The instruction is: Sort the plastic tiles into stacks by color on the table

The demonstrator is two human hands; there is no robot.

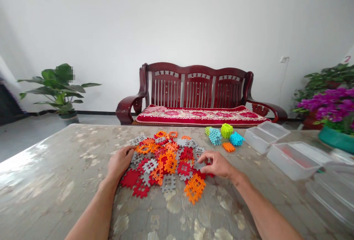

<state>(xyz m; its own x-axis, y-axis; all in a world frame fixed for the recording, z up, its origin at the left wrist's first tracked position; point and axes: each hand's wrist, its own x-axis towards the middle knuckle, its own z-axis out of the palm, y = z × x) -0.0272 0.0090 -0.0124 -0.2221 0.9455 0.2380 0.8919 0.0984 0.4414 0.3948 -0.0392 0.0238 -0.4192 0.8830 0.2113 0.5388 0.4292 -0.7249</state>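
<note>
A heap of flat interlocking plastic tiles (170, 164) in red, orange and grey lies on the table before me. Many have notched edges and window-like cutouts. At the heap's left side is my left hand (119, 162), its fingers stretched along the outer tiles and gripping nothing I can see. My right hand (217, 163) is at the opposite side, fingers curved, thumb and forefinger apart beside a grey tile (198, 165). Its other fingers are partly hidden. An orange windowed tile (195, 188) lies at the near edge, with a grey windowed tile (168, 183) to its left.
Beyond my right hand are blue tile stacks (215, 136), a green stack (226, 131) and an orange tile (228, 147). Clear plastic boxes (293, 160) stand on the right, near a teal flowerpot (336, 138). A wooden bench (195, 85) stands behind the table (69, 184).
</note>
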